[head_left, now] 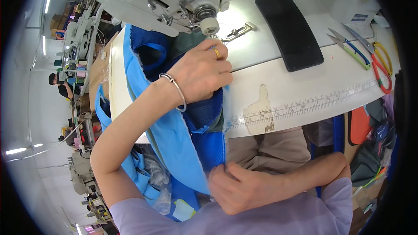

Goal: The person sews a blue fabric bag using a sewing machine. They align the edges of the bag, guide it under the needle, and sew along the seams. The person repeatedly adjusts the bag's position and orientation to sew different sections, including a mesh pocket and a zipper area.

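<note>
Centrally, the cloth, layered in light and dark blue, runs from beneath the machine at eleven o'clock over the edge of the table toward six. It should handle as light, soft and limp, not fragile, though its smooth face may slip; a flat palm near the machine and a pinch on the hanging edge would suit it best. The left hand, toward twelve, rests on the cloth with bent fingers; whether it grips or merely presses cannot be told. The right hand, at five, is closed on the cloth's edge, slightly blurred, its fingertips partly hidden. Fingers obscure the needle area, and the left forearm covers part of the cloth. Outward lie a black slab between one and two, then snips and scissors past two. The frame crops the machine's top.
</note>
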Demonstrator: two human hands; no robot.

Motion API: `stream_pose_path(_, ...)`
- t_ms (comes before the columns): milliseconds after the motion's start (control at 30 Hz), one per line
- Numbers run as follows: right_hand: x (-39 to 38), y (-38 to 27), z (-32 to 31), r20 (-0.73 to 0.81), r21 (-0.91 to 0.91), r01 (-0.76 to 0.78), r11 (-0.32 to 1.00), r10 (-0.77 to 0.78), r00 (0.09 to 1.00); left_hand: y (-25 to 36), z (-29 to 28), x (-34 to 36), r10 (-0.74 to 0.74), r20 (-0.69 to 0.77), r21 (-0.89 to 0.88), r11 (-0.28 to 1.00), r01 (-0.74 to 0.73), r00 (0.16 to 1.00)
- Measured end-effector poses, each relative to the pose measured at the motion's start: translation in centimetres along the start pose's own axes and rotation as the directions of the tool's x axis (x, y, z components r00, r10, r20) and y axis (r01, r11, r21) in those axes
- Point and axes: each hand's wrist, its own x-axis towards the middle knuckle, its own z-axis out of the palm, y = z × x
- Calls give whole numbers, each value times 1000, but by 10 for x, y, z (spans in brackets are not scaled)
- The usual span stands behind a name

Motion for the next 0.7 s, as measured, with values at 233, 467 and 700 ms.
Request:
stream_pose_path(233, -8, -1, -1, 37, -1, -12, 1000, 12, 999, 47, -7, -6, 43, 286, -264, 964, 35, 957)
stream_pose_path(467, -34, 1, 14, 36, 146, -99, 984, 95, 995, 67, -10, -29, -137, 179, -257, 949, 181, 974)
stream_pose_path(700, -30, 32, 15, -104, 53, -340, 939, 344, 933, 79, -13, -31, -241, 85, -157, 955, 252, 967)
